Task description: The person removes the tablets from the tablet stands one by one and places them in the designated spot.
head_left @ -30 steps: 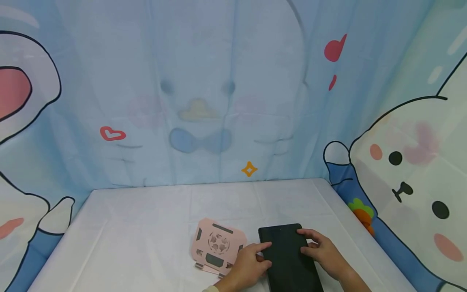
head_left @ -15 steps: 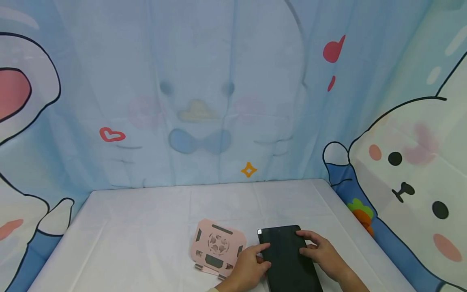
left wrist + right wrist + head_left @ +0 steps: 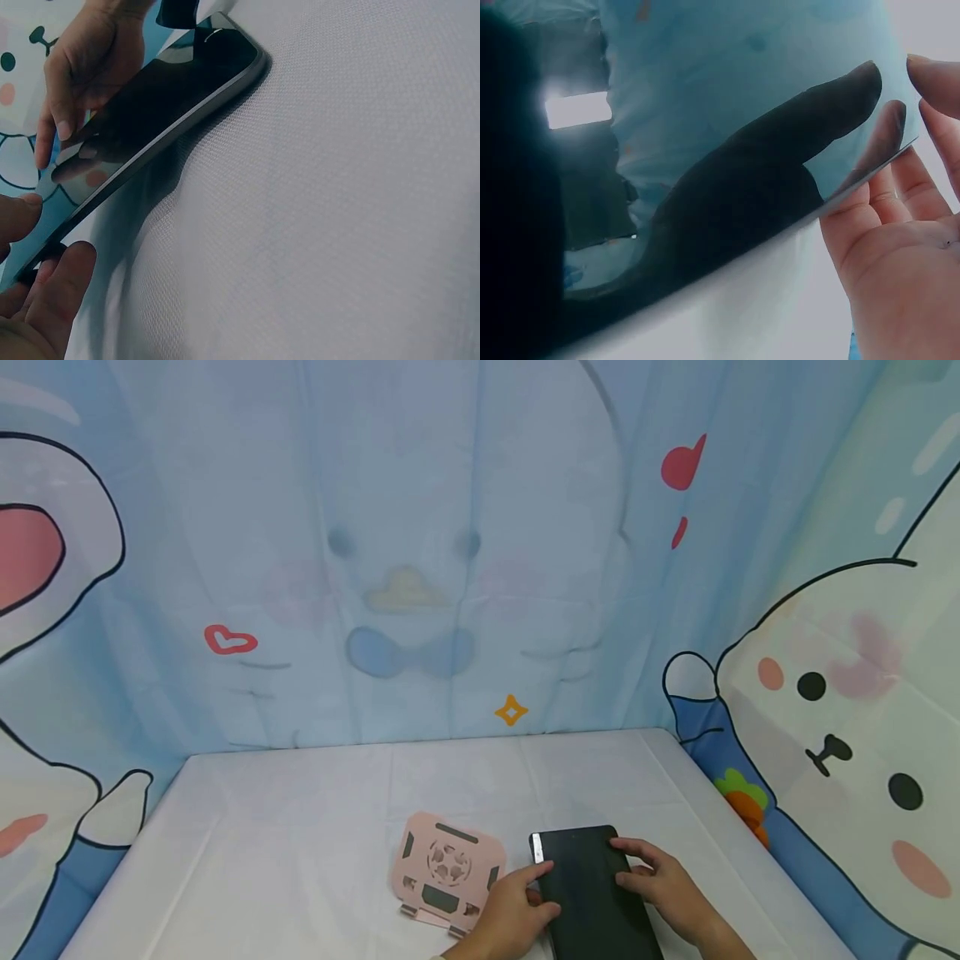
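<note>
A black tablet [image 3: 592, 893] with a dark, glossy screen is between my two hands at the front right of the table. My left hand [image 3: 510, 910] grips its left edge, thumb and forefinger over the screen side. On the opposite edge, my right hand [image 3: 667, 885] pinches it near the far corner. In the left wrist view the tablet [image 3: 165, 97] slants, one end low by the cloth and the gripped end raised. The right wrist view has reflections on the screen [image 3: 727, 90], with fingers [image 3: 919, 187] behind the edge.
Left of the tablet lies a pink folding stand [image 3: 457, 868] with cut-outs and dark pads, partly covered by my left hand. A white cloth [image 3: 300, 843] covers the table. Behind and on both sides hangs a blue cartoon-printed curtain [image 3: 420, 485].
Both hands keep their hold on the tablet. Its tilt has shifted slightly, and a bright reflection has grown at its far left corner. The stand lies unmoved.
</note>
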### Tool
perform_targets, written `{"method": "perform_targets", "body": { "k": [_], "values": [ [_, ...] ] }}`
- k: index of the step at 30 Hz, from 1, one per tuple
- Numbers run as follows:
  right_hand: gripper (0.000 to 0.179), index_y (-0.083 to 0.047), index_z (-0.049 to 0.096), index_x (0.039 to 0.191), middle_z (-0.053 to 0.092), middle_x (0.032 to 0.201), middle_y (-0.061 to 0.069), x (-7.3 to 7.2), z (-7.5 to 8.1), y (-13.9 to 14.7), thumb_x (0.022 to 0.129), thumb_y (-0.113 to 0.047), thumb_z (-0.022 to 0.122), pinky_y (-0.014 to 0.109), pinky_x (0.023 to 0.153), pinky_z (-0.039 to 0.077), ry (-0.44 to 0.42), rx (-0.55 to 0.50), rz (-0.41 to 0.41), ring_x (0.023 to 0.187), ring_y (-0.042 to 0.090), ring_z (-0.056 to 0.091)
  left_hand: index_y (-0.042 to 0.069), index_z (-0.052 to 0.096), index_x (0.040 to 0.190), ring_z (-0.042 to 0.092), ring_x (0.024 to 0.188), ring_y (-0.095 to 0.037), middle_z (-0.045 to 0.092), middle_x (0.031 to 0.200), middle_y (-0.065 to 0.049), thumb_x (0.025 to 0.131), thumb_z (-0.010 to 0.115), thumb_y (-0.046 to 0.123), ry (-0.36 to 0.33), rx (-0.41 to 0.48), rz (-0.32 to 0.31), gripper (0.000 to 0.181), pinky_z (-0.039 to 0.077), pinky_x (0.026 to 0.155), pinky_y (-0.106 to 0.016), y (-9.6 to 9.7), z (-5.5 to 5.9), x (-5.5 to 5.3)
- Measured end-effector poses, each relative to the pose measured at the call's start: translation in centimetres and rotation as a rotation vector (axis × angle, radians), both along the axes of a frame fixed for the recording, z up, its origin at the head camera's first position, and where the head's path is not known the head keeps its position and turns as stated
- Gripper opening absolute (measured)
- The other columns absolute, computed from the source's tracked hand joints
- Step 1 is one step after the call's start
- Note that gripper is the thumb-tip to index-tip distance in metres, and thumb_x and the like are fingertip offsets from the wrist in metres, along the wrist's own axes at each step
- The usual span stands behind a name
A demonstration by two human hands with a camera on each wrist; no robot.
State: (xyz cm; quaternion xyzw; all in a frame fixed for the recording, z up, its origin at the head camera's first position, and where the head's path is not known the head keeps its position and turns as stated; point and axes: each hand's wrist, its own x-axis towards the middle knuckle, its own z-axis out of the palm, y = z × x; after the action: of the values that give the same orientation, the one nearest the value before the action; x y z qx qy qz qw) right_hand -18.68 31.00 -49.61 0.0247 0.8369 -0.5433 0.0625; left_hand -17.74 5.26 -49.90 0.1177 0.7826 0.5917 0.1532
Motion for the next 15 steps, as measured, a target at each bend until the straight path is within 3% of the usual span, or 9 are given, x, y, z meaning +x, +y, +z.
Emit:
{"method": "perform_targets", "body": {
  "k": [15],
  "values": [
    [0.058,0.005,0.047,0.142,0.041,0.146,0.033,0.24,-0.44,0.07,0.092,-0.012,0.07,0.049,0.089,0.053,0.008,0.003,-0.024,0.118,0.043,0.057,0.014,0.064,0.134,0.057,0.08,-0.012,0.06,0.086,0.003,0.084,0.079,0.006,-0.043,-0.005,0.023,0.052,0.054,0.071,-0.034,0.28,-0.27,0.24]
  ]
}}
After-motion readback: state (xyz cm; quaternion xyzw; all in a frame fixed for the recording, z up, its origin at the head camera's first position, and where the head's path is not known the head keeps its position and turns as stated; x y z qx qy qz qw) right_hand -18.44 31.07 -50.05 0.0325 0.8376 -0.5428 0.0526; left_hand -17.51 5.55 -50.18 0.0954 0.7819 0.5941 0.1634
